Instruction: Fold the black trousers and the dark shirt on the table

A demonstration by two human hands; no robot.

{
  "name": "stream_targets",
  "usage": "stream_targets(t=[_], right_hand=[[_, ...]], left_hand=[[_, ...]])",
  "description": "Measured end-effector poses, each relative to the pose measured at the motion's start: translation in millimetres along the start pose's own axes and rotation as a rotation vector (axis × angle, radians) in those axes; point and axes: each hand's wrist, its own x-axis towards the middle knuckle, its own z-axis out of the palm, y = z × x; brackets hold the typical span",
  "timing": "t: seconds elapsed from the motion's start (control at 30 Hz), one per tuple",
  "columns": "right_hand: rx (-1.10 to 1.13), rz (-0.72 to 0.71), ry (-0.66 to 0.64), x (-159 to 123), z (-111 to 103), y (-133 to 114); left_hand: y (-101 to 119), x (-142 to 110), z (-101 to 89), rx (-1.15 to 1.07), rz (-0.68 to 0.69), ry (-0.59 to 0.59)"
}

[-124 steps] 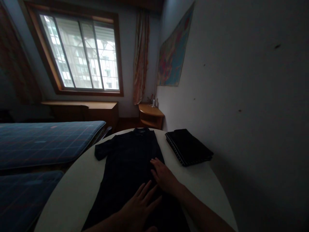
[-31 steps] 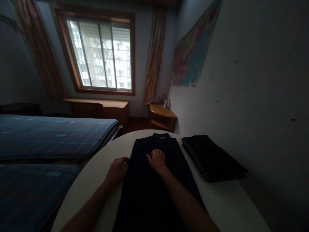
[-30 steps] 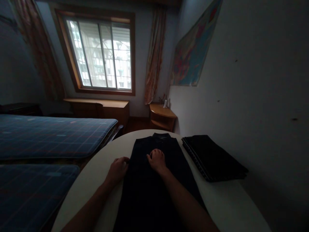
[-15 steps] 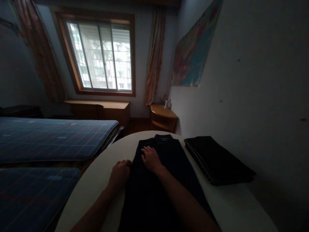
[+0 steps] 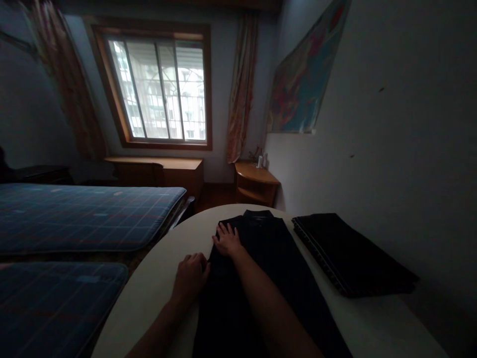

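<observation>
A dark collared shirt (image 5: pixel 268 263) lies spread out on a round white table (image 5: pixel 156 288), its collar at the far end. My right hand (image 5: pixel 226 240) rests flat on the shirt near its upper left shoulder, fingers spread. At the shirt's left edge is my left hand (image 5: pixel 192 276), its fingers curled in and the tips at the cloth. What exactly its fingertips pinch is dim. The right forearm crosses over the shirt, and the lower part of the garment runs out of view.
On the table's right side lies a stack of folded black cloth (image 5: pixel 354 253). Two plaid mattresses (image 5: pixel 85 219) stand at the left. A wooden desk (image 5: pixel 179 163) and a corner shelf (image 5: pixel 257 173) are farther back. The wall (image 5: pixel 410 189) borders the right.
My right hand has slid toward the shirt's left edge and flattened with its fingers spread. My left hand stays at that edge. The view has shifted slightly.
</observation>
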Motion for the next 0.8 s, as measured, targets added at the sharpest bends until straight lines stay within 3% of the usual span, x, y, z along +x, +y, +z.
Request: stream_targets(t=[0.2, 0.33, 0.47, 0.63, 0.8], right_hand=[[0.013, 0.072, 0.051, 10.6, -3.0, 2.4], [0.002, 0.032, 0.174, 1.8, -8.0, -3.3], [0.002, 0.021, 0.266, -7.8, -15.9, -15.4], [0.030, 0.132, 0.193, -9.2, -27.3, -27.0], [0.001, 0.189, 0.108, -14.5, -39.5, -29.5]], left_hand=[[2.1, -1.5, -0.9, -0.031, -0.047, 0.021], [1.9, -1.5, -0.4, -0.034, -0.035, 0.020], [4.9, -2.2, 0.5, -0.216, -0.050, 0.066], [16.5, -8.2, -0.7, -0.413, -0.001, 0.123], [27.0, -13.9, -0.4, -0.376, 0.136, 0.176]])
